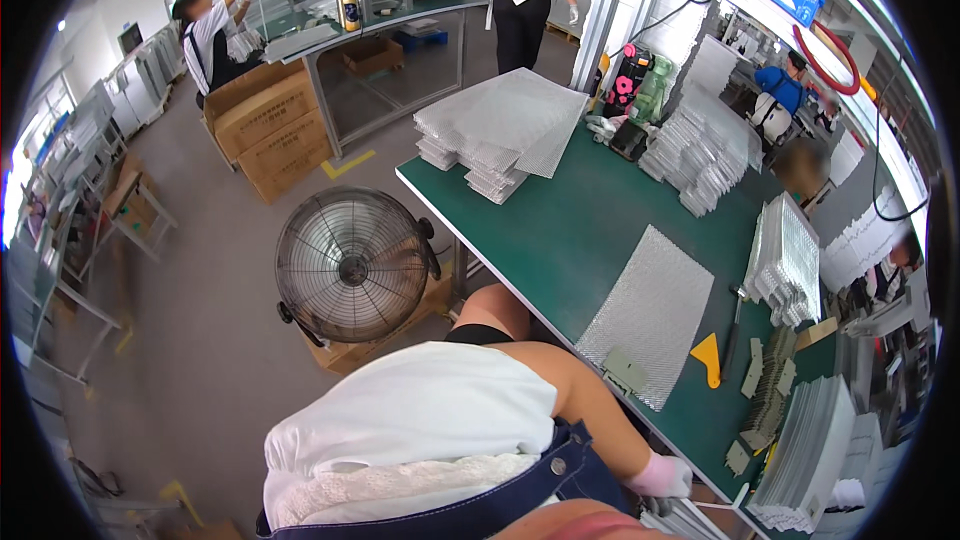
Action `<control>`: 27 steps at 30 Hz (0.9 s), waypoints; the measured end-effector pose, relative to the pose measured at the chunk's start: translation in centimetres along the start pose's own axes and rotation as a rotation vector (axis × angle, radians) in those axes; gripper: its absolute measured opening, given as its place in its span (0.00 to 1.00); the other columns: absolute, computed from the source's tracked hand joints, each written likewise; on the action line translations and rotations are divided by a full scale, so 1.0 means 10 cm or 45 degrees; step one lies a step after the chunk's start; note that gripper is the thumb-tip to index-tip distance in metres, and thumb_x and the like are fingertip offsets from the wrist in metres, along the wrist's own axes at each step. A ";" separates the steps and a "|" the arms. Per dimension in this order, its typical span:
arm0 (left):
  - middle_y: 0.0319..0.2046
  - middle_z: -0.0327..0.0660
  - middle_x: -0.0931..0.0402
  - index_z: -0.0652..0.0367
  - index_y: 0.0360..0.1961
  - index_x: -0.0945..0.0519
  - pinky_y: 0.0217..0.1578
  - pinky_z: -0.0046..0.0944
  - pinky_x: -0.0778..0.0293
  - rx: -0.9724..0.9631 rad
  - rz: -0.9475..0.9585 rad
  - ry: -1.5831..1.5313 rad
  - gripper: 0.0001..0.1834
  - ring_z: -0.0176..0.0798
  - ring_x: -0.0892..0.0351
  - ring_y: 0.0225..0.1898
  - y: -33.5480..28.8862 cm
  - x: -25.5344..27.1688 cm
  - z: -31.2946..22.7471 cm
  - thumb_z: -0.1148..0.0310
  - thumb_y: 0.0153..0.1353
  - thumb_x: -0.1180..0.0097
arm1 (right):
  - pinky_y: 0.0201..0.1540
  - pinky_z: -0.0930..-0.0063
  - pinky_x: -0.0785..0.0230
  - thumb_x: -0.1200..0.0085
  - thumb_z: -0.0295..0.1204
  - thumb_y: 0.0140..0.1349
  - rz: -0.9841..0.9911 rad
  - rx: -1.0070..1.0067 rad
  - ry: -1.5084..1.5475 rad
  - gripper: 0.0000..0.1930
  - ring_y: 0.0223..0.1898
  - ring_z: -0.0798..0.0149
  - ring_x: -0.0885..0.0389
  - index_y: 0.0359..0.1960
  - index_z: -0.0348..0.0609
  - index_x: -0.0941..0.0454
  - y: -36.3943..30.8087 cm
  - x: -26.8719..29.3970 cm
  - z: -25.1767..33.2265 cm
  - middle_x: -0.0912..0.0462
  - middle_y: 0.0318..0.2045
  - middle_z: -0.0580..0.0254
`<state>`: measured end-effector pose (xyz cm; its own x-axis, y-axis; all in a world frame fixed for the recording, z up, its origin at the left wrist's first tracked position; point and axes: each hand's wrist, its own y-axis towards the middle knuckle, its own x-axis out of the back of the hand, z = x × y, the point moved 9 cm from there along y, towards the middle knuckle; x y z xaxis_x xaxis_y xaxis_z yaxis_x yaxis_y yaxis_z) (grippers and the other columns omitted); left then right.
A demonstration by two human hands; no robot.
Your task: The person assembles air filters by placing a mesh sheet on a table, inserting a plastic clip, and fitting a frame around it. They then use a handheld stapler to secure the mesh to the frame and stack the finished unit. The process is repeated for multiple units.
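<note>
My left hand (665, 476), in a pale pinkish-white glove, is low at the right, just off the table's near edge. Its fingers curl downward beside silvery-white strips (692, 520); what they grip is hidden. My right hand cannot be made out. On the green table (520, 230) close to my left arm lies a silver mesh sheet (655, 310), with a grey-green plastic piece (625, 370) on its near corner. To its right are a yellow scraper (708, 360), a dark-handled tool (735, 332) and several grey-green plastic pieces (772, 400).
Stacks of mesh sheets stand at the table's far end (510, 120), far right (700, 145) and right side (785, 260). White pleated panels (810, 450) are stacked near right. A floor fan (352, 260) and cardboard boxes (265, 130) stand left. Co-workers are beyond the table.
</note>
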<state>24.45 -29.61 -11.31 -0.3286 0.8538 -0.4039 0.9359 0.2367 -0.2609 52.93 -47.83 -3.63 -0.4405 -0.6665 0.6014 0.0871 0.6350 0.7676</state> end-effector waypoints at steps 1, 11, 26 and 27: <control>0.28 0.51 0.18 0.70 0.49 0.27 0.24 0.39 0.18 -0.076 0.073 0.116 0.17 0.43 0.15 0.27 -0.04 0.08 -0.05 0.71 0.63 0.59 | 0.48 0.58 0.28 0.38 0.35 0.50 0.068 0.141 -0.062 0.21 0.39 0.48 0.17 0.47 0.42 0.19 -0.11 -0.11 0.10 0.15 0.39 0.49; 0.49 0.46 0.23 0.60 0.68 0.42 0.47 0.36 0.23 -0.948 -0.247 -0.171 0.32 0.36 0.19 0.45 -1.96 1.12 -1.57 0.62 0.68 0.46 | 0.46 0.63 0.26 0.39 0.28 0.48 0.342 -1.014 0.817 0.16 0.37 0.54 0.17 0.42 0.42 0.18 -0.14 -0.04 0.22 0.15 0.34 0.53; 0.21 0.35 0.31 0.68 0.65 0.41 0.29 0.35 0.22 -0.434 -0.941 0.149 0.27 0.29 0.30 0.17 -2.84 1.80 -1.14 0.69 0.67 0.55 | 0.52 0.62 0.28 0.59 0.28 0.72 -0.376 -1.094 1.867 0.21 0.45 0.60 0.22 0.64 0.35 0.41 0.73 1.04 2.21 0.24 0.53 0.48; 0.22 0.36 0.30 0.69 0.65 0.41 0.28 0.33 0.23 -0.326 -0.960 0.220 0.27 0.29 0.29 0.17 -2.86 1.79 -1.03 0.69 0.67 0.56 | 0.51 0.61 0.27 0.60 0.26 0.72 -0.388 -0.983 1.781 0.21 0.44 0.59 0.22 0.65 0.35 0.42 0.86 1.26 2.45 0.25 0.53 0.47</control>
<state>-6.93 -16.30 -2.09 -0.8772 0.4771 -0.0534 0.4779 0.8572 -0.1918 26.22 -41.16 5.10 0.5494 -0.8125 -0.1950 0.7459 0.3717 0.5527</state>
